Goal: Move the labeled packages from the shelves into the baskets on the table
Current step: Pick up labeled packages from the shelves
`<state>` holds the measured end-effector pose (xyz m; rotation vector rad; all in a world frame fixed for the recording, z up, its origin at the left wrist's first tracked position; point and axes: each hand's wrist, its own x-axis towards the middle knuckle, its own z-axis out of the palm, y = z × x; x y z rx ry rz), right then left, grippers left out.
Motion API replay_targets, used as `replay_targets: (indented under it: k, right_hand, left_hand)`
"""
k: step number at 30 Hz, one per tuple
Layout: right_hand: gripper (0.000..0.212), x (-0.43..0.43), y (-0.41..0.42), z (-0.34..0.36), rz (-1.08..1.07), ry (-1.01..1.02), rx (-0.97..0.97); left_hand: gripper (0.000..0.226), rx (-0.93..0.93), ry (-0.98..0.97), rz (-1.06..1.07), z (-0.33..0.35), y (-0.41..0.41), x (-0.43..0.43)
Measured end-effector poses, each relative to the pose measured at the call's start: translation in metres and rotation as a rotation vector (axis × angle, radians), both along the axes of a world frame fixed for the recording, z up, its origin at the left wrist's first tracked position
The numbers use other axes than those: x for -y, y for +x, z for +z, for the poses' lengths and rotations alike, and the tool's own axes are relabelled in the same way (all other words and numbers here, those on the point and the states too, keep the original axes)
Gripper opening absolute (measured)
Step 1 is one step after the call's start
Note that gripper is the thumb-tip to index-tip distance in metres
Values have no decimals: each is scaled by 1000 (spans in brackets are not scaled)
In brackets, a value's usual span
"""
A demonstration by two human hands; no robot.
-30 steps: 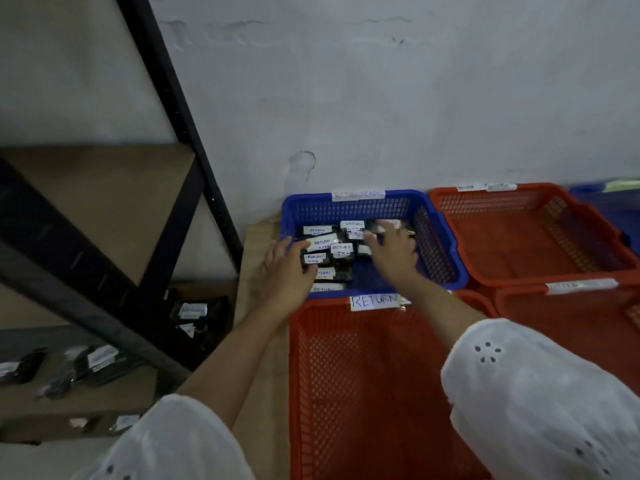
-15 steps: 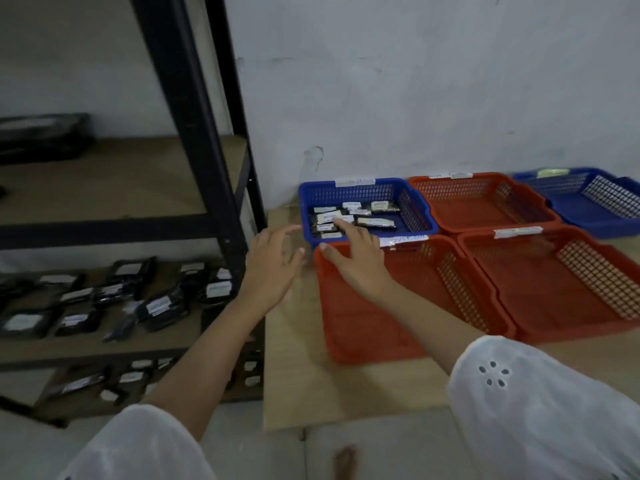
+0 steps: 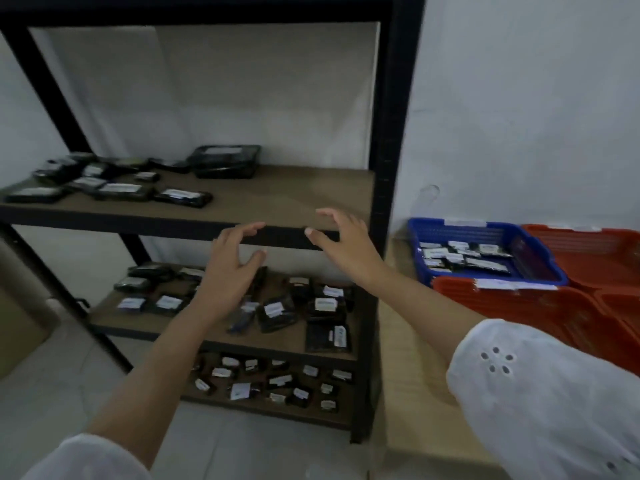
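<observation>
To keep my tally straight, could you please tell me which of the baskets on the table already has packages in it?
The blue basket: labeled packages lie on its floor, while the orange baskets beside it show none.

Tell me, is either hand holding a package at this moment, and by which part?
Nothing is held. The left hand and the right hand are both empty, fingers spread, in front of the black shelf rack.

The left hand (image 3: 227, 275) and right hand (image 3: 346, 245) have swung from the blue basket (image 3: 485, 234) to the shelves (image 3: 294, 195), open
</observation>
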<state>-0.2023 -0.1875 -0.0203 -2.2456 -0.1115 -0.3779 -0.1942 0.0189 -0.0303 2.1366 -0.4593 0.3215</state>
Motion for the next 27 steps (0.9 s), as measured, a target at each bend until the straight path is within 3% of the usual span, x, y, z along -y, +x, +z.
replay_targets:
  k: [10, 16, 20, 23, 25, 27]
  right_hand:
    - [39, -174, 181, 11, -65, 31, -114]
    - [71, -222, 232, 6, -166, -273, -327]
    - [72, -233, 245, 9, -214, -414, -425]
    - [69, -231, 251, 15, -178, -191, -433]
    - [67, -228, 252, 19, -141, 92, -440]
    - [61, -228, 252, 20, -132, 324, -449]
  left_hand:
    - [35, 41, 31, -49, 23, 129, -172]
    - [33, 10, 62, -102, 17, 187, -228]
    - [33, 27, 48, -144, 8, 213, -241]
    - [26, 75, 43, -42, 1, 236, -250]
    - [28, 81, 167, 161, -2, 256, -255]
    - [39, -37, 351, 384, -2, 274, -258]
